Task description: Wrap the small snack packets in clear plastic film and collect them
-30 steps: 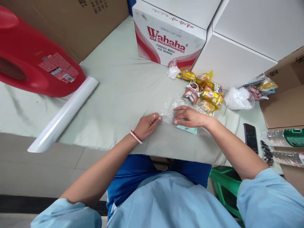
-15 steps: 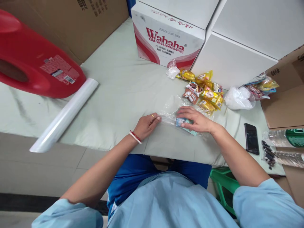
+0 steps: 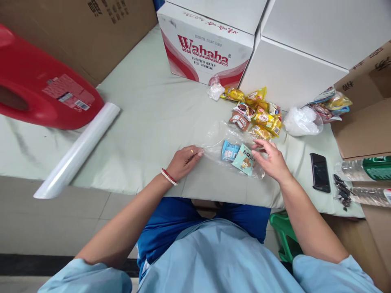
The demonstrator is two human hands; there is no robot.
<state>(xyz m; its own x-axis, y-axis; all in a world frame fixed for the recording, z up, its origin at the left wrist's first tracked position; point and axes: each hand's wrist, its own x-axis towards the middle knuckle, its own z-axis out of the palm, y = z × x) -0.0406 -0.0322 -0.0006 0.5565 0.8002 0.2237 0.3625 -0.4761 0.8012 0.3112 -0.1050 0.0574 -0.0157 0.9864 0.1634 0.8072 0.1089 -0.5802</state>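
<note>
The left hand (image 3: 186,163) pinched the gathered end of a clear, crinkled plastic bag (image 3: 213,153) between thumb and fingertips. The right hand (image 3: 272,162) was open, its fingers loosely curled by the bag's other end; I could not tell whether they touched the film.

Inside lay 2 small packets, a light-blue printed packet (image 3: 230,151) and a mint-green square packet with a squirrel picture (image 3: 244,160), side by side on the bench (image 3: 143,138) under its pale cloth.

The bag looked very light, limp and slippery, likely to cling and crease, so a pinch on a doubled edge seemed surer than 1 thin layer. The packets looked light too; their contents might be crushable, so the sealed rims were the kinder place to grip, with little squeeze on the middles.

Just beyond the bag sat a pile of yellow and brown wrapped snacks (image 3: 265,119). Farther out were a black phone (image 3: 319,173) to the right and a glossy white roll (image 3: 77,150) beside a red plastic jug (image 3: 58,91) to the left.
</note>
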